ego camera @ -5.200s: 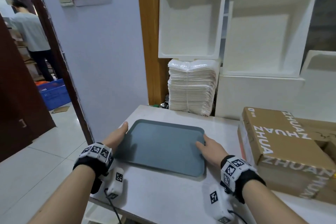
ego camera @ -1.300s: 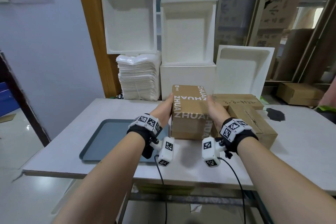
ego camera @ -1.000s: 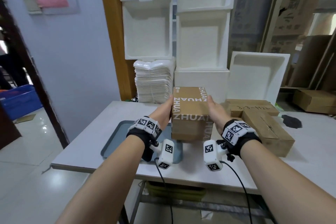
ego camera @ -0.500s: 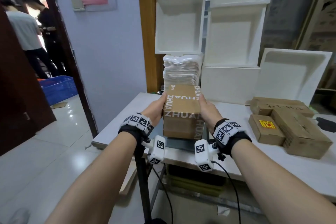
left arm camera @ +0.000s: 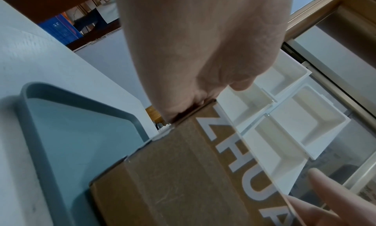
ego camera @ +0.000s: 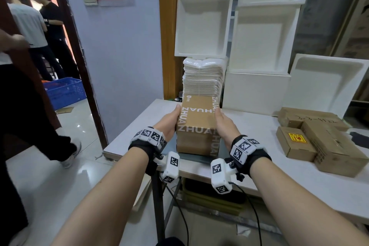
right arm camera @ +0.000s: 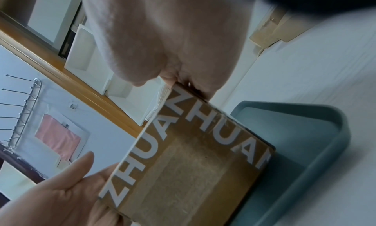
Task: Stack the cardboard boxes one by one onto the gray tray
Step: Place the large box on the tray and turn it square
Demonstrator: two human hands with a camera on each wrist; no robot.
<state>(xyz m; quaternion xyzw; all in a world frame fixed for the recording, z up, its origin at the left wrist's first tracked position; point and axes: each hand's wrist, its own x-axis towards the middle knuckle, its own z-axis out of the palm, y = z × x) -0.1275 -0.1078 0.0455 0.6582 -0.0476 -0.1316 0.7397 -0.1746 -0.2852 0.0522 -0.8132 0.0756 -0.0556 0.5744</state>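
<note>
A brown cardboard box (ego camera: 196,126) with white ZHUAN lettering is held between my two hands. My left hand (ego camera: 169,124) grips its left side and my right hand (ego camera: 223,126) its right side, thumbs lying along the top edges. The box sits low over the gray tray (ego camera: 199,158), at the table's left end; I cannot tell whether it touches. The left wrist view shows the box (left arm camera: 183,181) over the tray's right part, with bare tray floor (left arm camera: 71,133) left of it. In the right wrist view, tray (right arm camera: 305,141) shows right of the box (right arm camera: 193,165).
More cardboard boxes (ego camera: 329,146) lie on the white table (ego camera: 279,185) to the right, one with a yellow label (ego camera: 295,142). A stack of white sheets (ego camera: 203,80) and white foam boxes (ego camera: 259,36) stand behind. A person (ego camera: 30,126) walks close on the left by the doorway.
The box has been carried left from the box pile to over the tray and has come down lower. A person has stepped into view on the left.
</note>
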